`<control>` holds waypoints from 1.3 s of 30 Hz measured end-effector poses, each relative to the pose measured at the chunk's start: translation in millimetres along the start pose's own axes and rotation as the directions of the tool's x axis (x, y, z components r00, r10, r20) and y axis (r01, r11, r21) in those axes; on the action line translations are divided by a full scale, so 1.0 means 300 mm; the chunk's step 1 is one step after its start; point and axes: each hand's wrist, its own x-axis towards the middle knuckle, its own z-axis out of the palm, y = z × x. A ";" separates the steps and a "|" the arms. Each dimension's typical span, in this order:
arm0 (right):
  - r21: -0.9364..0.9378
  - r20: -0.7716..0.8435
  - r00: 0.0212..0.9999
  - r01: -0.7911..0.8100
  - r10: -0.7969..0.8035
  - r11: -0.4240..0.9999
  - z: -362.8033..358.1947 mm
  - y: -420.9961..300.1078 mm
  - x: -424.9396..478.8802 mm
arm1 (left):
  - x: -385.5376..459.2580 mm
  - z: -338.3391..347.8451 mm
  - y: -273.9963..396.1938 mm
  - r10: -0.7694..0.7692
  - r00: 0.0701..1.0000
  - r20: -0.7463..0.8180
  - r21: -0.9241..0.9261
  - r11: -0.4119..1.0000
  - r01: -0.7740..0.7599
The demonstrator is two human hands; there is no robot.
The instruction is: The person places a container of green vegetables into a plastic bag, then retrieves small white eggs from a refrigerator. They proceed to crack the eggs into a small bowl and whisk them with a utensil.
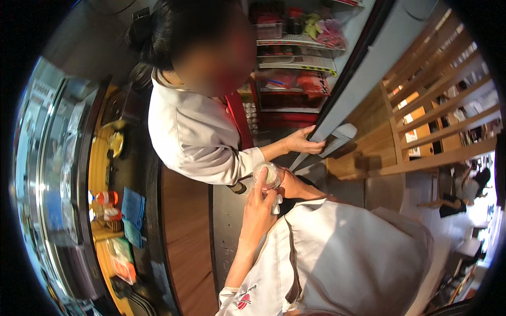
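Note:
A small round clear plastic container (270,178) with pale contents is held in front of my chest. My right hand (291,185) grips it from the right side, partly hidden behind it. The index finger of my left hand (259,205) lies across its top, and the other fingers curl in. From those curled fingers sticks out a small white object (277,204), too blurred to name. Close ahead stands a co-worker in a white jacket (193,130), whose hand (304,141) rests on the edge of a refrigerator door (344,102).
An open refrigerator has wire shelves (296,63) with packed goods. To the left runs a dark counter with a blue cloth (133,213), a bottle with an orange-red label (106,198) and a glass display case (63,170). A wooden slatted partition (399,118) stands at the right.

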 end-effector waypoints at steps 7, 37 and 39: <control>0.008 0.273 0.962 -0.003 0.001 1.000 -0.038 0.042 -0.104 | -0.106 0.101 0.193 -0.280 0.954 -0.109 -0.013 0.960 0.280; 0.266 0.860 0.424 0.099 -0.282 0.959 1.448 -0.497 -0.878 | -1.837 -0.097 0.510 -0.618 0.373 -0.692 -0.163 0.637 0.753; 0.298 0.890 0.349 0.045 -0.295 0.953 1.610 -0.556 -0.919 | -1.965 -0.136 0.502 -0.635 0.264 -0.726 -0.191 0.555 0.810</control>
